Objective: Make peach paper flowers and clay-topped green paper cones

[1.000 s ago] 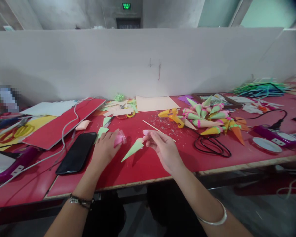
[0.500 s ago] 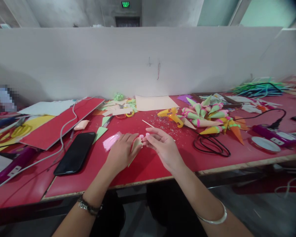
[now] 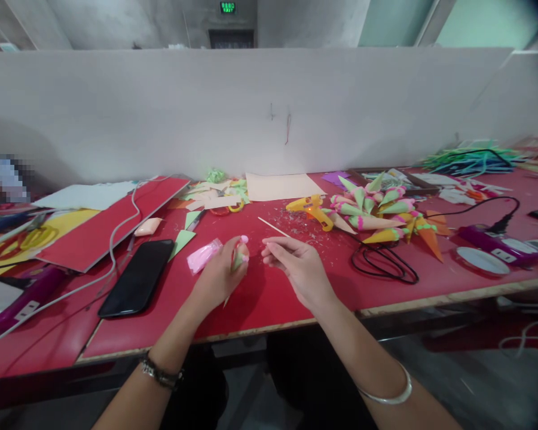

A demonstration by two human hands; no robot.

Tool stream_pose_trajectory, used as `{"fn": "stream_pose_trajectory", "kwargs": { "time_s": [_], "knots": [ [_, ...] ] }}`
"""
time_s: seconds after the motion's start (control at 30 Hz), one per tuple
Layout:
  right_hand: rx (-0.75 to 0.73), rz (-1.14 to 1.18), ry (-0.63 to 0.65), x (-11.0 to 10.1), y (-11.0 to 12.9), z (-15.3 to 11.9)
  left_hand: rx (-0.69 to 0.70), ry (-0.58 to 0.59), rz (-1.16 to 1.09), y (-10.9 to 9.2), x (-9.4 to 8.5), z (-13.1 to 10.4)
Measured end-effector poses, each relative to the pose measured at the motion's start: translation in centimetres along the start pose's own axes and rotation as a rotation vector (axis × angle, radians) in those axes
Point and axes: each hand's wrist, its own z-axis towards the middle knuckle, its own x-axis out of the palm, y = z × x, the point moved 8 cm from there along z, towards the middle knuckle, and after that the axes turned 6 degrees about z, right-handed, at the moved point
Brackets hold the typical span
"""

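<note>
My left hand (image 3: 219, 272) is wrapped round a small light green paper cone (image 3: 238, 259) with pink bits at its wide end; its thin tip pokes out below the palm. To the right, my right hand (image 3: 291, 263) has its thumb and fingertips pinched together, and anything between them is too small to make out. A gap of red table separates the two hands. A pink packet (image 3: 204, 257) lies just behind my left hand. Beyond my right hand is a thin pale stick (image 3: 272, 226), partly behind the fingers.
A yellow glue gun (image 3: 312, 210) lies beside a pile of coloured paper cones (image 3: 370, 209), with a black cable (image 3: 385, 269) coiled in front. On the left are a black phone (image 3: 137, 278), a red board (image 3: 112, 224) and scissors (image 3: 27, 239). A white dish (image 3: 482, 261) is at right.
My left hand has turned and drawn slightly left with the cone, away from my right hand. The hands were together at the cone's pink end; now they are apart.
</note>
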Motion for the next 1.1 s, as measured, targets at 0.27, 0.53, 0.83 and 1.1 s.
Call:
{"fn": "stream_pose_trajectory", "kwargs": {
  "time_s": [0.27,0.53,0.83,1.1],
  "knots": [
    [0.008,0.026,0.019,0.2,-0.1,-0.1,-0.432,0.114,-0.864,0.5,1.1,-1.1],
    [-0.027,-0.01,0.017,0.3,0.2,0.0,-0.381,0.132,-0.836,-0.2,1.2,-1.0],
    [-0.106,-0.115,-0.008,-0.2,0.8,0.0,-0.383,0.16,-0.863,-0.6,1.6,-1.3],
    [-0.076,0.002,0.067,0.6,0.5,0.0,-0.388,0.157,-1.053,-1.5,2.3,-1.6]
  ]
}}
